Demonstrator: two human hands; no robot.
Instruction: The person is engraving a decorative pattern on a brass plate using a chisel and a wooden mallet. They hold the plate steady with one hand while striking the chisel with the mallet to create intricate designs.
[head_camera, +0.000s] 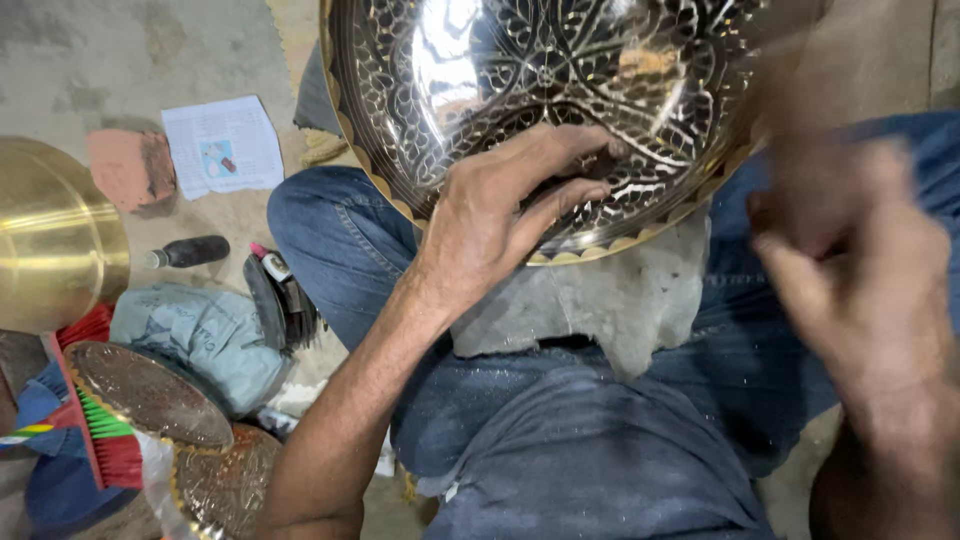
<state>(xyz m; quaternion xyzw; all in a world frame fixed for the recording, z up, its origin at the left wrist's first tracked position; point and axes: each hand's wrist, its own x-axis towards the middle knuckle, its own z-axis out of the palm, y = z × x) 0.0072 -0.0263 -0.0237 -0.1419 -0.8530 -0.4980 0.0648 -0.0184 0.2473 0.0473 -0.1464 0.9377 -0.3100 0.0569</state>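
A large engraved brass plate (520, 70) with a dark leaf pattern rests tilted on a grey stone block (600, 305) between my knees. My left hand (500, 210) lies on the plate's lower part, fingers curled around a small dark tool pressed to the metal. My right hand (860, 270) is at the plate's right edge, heavily blurred by motion; whether it holds anything cannot be made out. My blue jeans and shirt fill the lower middle.
At the left, a plain brass bowl (50, 235), two patterned plates (150, 390), a red and green brush (105, 440), a grey cloth bundle (200, 335), a dark bottle (190, 252), a printed paper (222, 147) and a brick piece (130, 168) lie on the concrete floor.
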